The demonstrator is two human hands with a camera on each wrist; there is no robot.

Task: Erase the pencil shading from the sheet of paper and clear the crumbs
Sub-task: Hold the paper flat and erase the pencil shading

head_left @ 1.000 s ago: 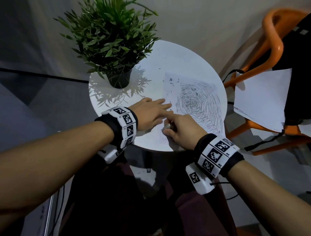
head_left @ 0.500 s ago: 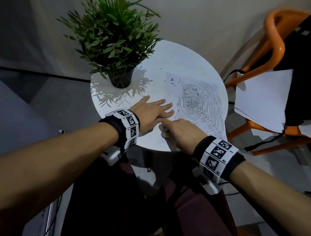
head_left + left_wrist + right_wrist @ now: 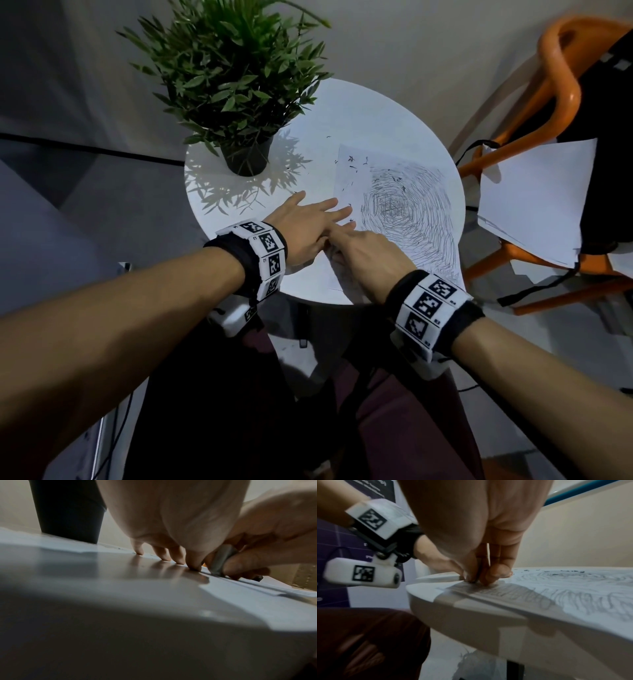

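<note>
Basically, left to right: potted plant [image 3: 236, 89] sits at the far left of the round white table [image 3: 383, 113], out of the action. Left hand [image 3: 305, 229] lies flat with fingers spread, fingertips [image 3: 193, 566] pressing the table right at the left edge of the sheet of paper [image 3: 346, 181]; over the last second it has slid a bit further from the person, fingers splayed wider, so it looks like it's re-anchoring the sheet. Right hand [image 3: 366, 257] touches it, fingers curled and pinching a small grey eraser [image 3: 221, 559] down on the near-left corner of the sheet; its position has barely changed, just a short back-and-forth at that corner. Pencil shading [image 3: 404, 212], a dense swirl, still fills the middle and right of the sheet and looks untouched. Dark crumbs [image 3: 352, 164] are scattered across the sheet's top-left and onto the table nearby, same spread as a second ago. My read: erasing is at an early stage, working in from the corner; nearly all shading remains, and crumb clearing hasn't begun. Orange chair [image 3: 561, 82] with loose white sheets [image 3: 534, 202] stands at right, uninvolved.
</note>
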